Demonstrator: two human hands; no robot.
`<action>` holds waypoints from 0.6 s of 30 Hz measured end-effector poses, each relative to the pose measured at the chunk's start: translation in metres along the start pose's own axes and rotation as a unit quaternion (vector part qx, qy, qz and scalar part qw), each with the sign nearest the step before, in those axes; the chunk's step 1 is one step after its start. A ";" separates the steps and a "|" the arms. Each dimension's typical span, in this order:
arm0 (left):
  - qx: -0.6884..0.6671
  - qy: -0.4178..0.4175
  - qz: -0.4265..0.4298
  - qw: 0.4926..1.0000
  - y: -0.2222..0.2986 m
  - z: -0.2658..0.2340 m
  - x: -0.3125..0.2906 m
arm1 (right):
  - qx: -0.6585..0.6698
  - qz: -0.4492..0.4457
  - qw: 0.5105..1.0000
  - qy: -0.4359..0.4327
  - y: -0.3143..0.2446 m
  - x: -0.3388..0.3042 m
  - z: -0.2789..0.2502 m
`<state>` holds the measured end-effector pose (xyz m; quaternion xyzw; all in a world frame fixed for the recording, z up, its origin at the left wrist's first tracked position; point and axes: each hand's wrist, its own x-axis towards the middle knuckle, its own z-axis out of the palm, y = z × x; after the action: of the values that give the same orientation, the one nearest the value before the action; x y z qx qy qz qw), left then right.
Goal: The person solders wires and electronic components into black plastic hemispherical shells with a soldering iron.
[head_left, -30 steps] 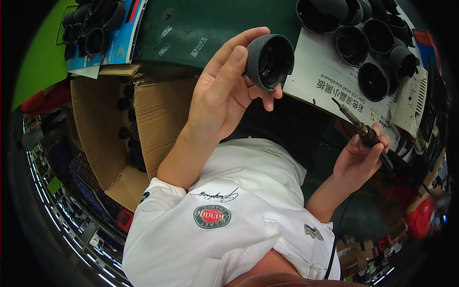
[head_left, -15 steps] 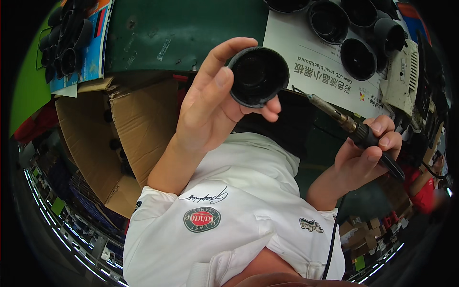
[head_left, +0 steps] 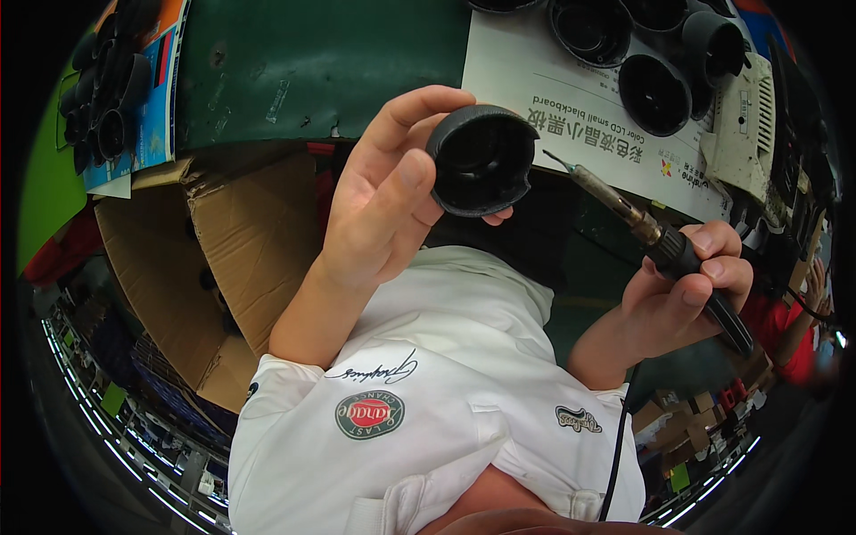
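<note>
Two articles are held apart, centre to right of the frame. A black cup-shaped shell [head_left: 481,160], centre, sits in the left hand [head_left: 382,194], whose fingers, partly spread, grip its left side and underside; its notched mouth faces the viewer. A soldering iron [head_left: 646,226] is held by the right hand [head_left: 685,290], fingers closed about the handle. The iron's long axis runs from lower right to upper left, its tip just beside the shell's right rim, with a visible gap; relative depth cannot be told. Beyond, at left, stands a cardboard box [head_left: 259,236]; along the top, the green worktop [head_left: 321,67] bears further black shells [head_left: 655,94], upper right, on white printed card [head_left: 508,85].
</note>
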<state>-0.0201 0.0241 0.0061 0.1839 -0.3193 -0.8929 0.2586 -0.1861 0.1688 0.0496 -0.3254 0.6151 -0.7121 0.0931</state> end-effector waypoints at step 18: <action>0.044 0.014 -0.017 0.999 0.001 0.001 0.002 | -0.075 -0.063 0.995 -0.015 -0.001 0.004 0.013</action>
<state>-0.0222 0.0228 0.0067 0.2133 -0.3517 -0.8795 0.2392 -0.1817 0.1564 0.0523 -0.3798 0.6436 -0.6637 0.0327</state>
